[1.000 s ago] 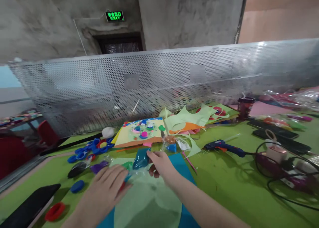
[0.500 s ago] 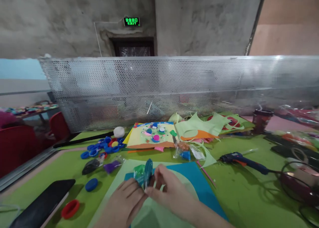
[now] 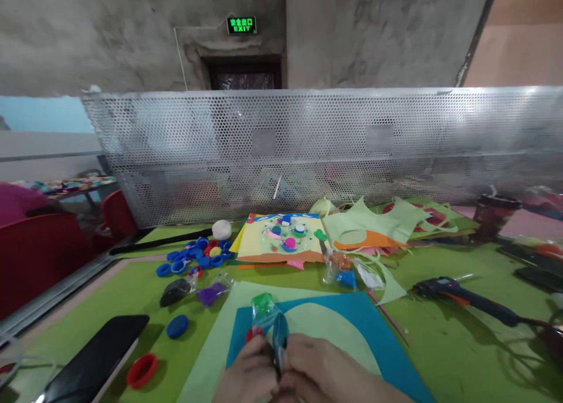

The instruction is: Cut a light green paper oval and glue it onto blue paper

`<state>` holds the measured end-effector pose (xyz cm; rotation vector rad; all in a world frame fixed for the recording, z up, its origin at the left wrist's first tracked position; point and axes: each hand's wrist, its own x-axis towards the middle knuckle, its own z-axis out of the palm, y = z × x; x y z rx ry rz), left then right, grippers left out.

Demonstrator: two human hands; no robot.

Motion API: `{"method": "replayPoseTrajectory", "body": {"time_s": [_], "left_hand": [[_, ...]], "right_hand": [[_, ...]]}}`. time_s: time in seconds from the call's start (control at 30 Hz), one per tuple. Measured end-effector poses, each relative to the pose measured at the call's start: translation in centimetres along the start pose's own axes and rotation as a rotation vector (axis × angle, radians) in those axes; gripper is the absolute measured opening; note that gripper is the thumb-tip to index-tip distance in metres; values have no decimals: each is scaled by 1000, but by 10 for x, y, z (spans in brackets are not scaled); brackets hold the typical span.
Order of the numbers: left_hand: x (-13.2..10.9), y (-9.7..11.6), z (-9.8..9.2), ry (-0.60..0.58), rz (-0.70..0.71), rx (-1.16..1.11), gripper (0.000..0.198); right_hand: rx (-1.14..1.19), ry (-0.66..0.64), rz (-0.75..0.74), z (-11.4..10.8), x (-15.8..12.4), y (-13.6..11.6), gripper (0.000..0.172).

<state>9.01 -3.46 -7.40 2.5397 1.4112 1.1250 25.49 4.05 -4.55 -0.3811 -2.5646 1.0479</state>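
Low in the middle of the view, my left hand and my right hand meet with bent fingers. Between them stands a thin, dark teal disc, held on edge, its lower part hidden by my fingers. A clear plastic bag with a green lump lies just beyond my left hand, and a bit of red shows by my left fingers. Under both hands is a blue sheet with a pale green rounded shape on it, over a light green sheet.
A decorated picture lies farther back, with blue bottle caps to its left. A phone, a red cap and a blue cap lie at left. A glue gun lies at right. A perforated metal panel stands behind.
Both hands have come closer together and lower in view, with the teal disc between them. The green bag and the red bit are now more exposed. The whole view has shifted slightly.
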Motion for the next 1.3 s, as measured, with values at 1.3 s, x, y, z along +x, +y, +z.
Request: {"method": "replayPoseTrajectory", "body": {"time_s": [1.3], "left_hand": [[11,21,-36,-20,-272,169,55]], "right_hand": [[405,190,202,-23,-8,-18,9]]}}
